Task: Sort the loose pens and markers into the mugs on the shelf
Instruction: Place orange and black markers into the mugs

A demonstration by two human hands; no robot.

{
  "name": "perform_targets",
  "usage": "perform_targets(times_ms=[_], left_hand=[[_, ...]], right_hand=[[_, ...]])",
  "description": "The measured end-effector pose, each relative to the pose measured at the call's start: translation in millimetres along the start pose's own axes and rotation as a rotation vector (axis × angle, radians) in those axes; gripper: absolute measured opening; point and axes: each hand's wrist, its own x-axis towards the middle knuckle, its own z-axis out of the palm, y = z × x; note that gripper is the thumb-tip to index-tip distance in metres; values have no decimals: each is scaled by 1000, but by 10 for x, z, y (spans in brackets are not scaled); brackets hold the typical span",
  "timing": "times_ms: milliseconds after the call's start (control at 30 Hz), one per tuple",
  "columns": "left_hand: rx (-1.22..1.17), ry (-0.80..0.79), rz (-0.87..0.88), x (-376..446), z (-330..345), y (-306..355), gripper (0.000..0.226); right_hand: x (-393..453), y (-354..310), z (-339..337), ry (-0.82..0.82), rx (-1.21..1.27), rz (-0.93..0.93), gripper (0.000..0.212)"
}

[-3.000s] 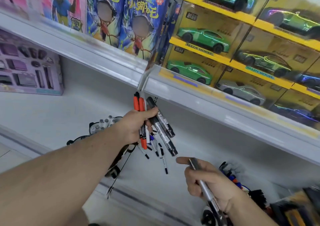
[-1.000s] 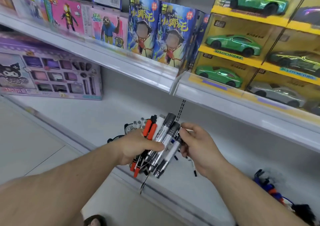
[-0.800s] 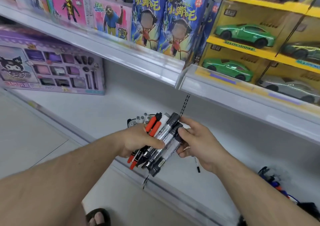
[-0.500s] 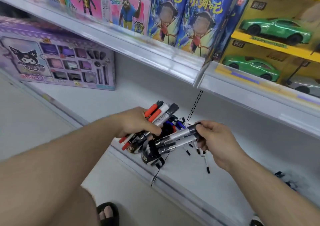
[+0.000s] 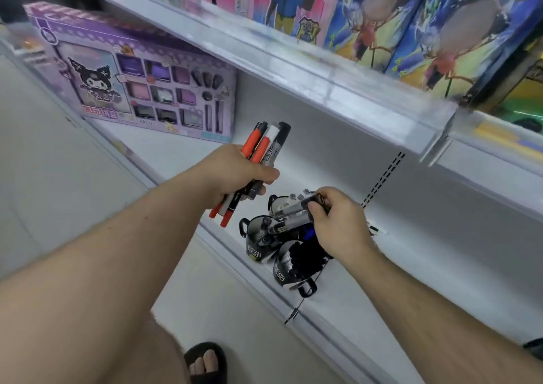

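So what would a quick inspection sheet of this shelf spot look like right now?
Surface: white lower shelf, lit, with a slotted upright strip at the back.
Job's things: three black mugs; front mug full of dark pens, middle mug holding a few, back mug partly hidden. Loose pens lie behind the right hand.
Clutter: purple toy box stands further along the shelf.
Grip: left hand grips a bundle of markers, orange and grey; right hand holds two grey markers over the mugs.
Cables: nothing seen.
Surroundings: upper shelf with boxed toys; pale floor, a sandalled foot.
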Motion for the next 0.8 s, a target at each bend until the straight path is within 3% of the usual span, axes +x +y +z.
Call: perform_targets(times_ms=[200,500,800], left_hand=[[55,-3,-25,22,-3,-58,21],[84,-39,-59,35,71,-184,26],[178,-67,-130,51,197,-289,27]], right_hand=[[190,-37,606,-146,-194,-182,12],[330,-17,1143,-305,-424,-61,24],[359,211,1383,-390,-292,81,25]])
